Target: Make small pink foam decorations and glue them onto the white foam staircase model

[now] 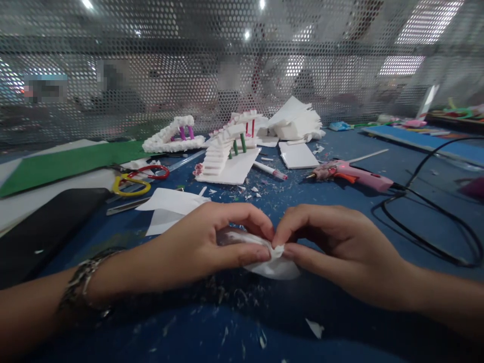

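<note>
Both hands meet over the blue table, working on one thin white piece of paper [278, 269]. My left hand [223, 237], with a bracelet at the wrist, pinches it between thumb and fingers. My right hand [333, 247] pinches a small crumpled bump of the same paper against the left fingertips. Part of the sheet hangs below the thumbs; the rest is hidden behind the fingers. Past my left hand lie flat white paper pieces [166, 204]. Farther back stands a small white stepped model [227, 156] with green posts.
A pink hot glue gun [363, 176] lies right, its black cable [416, 176] looping nearby. Scissors [132, 184], a black slab [49, 227] and green sheet [75, 161] are left. Behind are another white model [174, 138], a paper stack [297, 121] and a perforated metal screen [212, 45].
</note>
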Action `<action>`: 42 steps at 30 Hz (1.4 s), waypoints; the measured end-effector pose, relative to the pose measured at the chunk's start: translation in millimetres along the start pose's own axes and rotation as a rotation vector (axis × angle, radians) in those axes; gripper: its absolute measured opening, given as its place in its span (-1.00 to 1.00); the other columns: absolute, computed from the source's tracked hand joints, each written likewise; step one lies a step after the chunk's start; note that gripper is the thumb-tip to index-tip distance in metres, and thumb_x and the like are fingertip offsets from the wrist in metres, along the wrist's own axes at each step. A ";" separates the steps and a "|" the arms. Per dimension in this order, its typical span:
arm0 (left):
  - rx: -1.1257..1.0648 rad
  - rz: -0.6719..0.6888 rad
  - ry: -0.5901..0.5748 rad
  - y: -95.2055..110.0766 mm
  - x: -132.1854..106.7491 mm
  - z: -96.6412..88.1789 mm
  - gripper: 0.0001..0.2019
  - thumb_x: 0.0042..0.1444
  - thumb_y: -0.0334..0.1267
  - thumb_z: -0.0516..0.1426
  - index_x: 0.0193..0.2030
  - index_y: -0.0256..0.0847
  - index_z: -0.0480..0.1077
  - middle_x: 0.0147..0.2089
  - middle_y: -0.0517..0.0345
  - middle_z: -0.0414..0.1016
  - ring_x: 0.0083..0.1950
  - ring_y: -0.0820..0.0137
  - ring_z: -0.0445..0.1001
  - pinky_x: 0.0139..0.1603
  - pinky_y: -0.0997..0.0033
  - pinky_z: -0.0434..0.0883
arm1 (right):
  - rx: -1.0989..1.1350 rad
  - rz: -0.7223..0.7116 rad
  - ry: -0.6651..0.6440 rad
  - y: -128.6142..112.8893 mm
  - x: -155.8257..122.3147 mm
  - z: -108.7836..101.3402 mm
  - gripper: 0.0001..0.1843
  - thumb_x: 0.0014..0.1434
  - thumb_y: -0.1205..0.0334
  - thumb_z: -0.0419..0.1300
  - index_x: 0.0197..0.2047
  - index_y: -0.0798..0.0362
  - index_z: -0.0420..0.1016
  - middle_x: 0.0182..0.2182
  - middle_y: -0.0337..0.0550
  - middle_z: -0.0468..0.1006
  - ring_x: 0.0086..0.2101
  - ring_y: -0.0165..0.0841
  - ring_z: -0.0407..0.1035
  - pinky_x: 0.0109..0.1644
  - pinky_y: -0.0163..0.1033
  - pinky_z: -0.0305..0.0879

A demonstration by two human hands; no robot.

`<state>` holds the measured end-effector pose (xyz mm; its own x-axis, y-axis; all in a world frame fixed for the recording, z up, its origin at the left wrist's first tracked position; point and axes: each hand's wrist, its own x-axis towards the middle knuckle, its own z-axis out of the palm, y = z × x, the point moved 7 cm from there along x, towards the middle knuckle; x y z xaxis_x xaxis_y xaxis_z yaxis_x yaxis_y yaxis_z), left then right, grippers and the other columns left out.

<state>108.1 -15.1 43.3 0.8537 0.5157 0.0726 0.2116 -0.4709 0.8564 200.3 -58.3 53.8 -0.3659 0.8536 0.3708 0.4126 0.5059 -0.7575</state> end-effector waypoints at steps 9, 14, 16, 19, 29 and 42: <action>0.058 -0.013 0.069 -0.6 1.9 -6.4 -0.90 0.00 -0.28 0.11 -0.34 -0.17 0.42 -0.37 0.29 0.46 -0.35 0.51 0.38 -0.37 0.65 0.26 | -0.038 0.005 0.029 3.7 1.1 -1.5 -0.87 0.05 0.37 0.09 -0.28 0.10 0.26 -0.45 -0.28 0.41 -0.44 -0.56 0.31 -0.38 -0.47 0.28; -0.047 -0.061 0.130 -7.7 1.9 -12.5 -0.89 0.00 -0.27 0.10 -0.32 -0.17 0.41 -0.37 0.28 0.43 -0.38 0.52 0.36 -0.42 0.64 0.26 | -0.103 -0.069 0.044 2.7 -2.8 -1.0 -0.69 0.03 0.37 0.11 -0.13 0.06 0.14 -0.47 -0.32 0.38 -0.46 -0.55 0.29 -0.43 -0.47 0.27; -0.128 -0.096 0.137 -13.1 1.9 -11.6 -0.90 -0.01 -0.27 0.10 -0.33 -0.19 0.38 -0.37 0.29 0.41 -0.41 0.56 0.34 -0.45 0.67 0.25 | -0.160 -0.151 0.071 -3.8 -3.6 -2.2 -0.77 0.05 0.40 0.09 -0.20 0.04 0.18 -0.46 -0.33 0.37 -0.46 -0.58 0.29 -0.40 -0.50 0.26; -0.226 -0.134 0.119 -18.9 2.4 -6.8 -0.91 0.00 -0.26 0.11 -0.34 -0.21 0.36 -0.37 0.28 0.40 -0.40 0.57 0.33 -0.43 0.66 0.26 | -0.284 -0.320 -0.002 -17.8 -4.9 3.2 -0.85 0.06 0.48 0.05 -0.32 0.06 0.29 -0.44 -0.29 0.40 -0.40 -0.59 0.30 -0.33 -0.51 0.24; -0.447 -0.180 0.071 -21.0 3.2 -0.1 -0.95 -0.01 -0.31 0.11 -0.38 -0.22 0.35 -0.44 0.31 0.38 -0.44 0.60 0.32 -0.44 0.69 0.24 | -0.446 -0.329 0.020 -23.7 -5.1 1.3 -0.84 0.05 0.42 0.10 -0.25 0.11 0.37 -0.40 -0.27 0.53 -0.39 -0.59 0.39 -0.27 -0.55 0.28; -0.525 -0.192 0.011 -25.5 2.8 7.8 -0.94 -0.02 -0.32 0.13 -0.38 -0.24 0.35 -0.52 0.31 0.36 -0.53 0.63 0.25 -0.54 0.69 0.17 | -0.396 -0.211 0.072 -17.4 1.4 -8.0 -0.94 0.04 0.40 0.12 -0.39 0.10 0.40 -0.47 -0.28 0.50 -0.44 -0.57 0.36 -0.35 -0.52 0.28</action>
<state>108.8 -7.2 17.7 0.8178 0.5655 -0.1070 0.0950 0.0507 0.9942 199.3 -64.9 71.8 -0.4236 0.7258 0.5420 0.6271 0.6668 -0.4027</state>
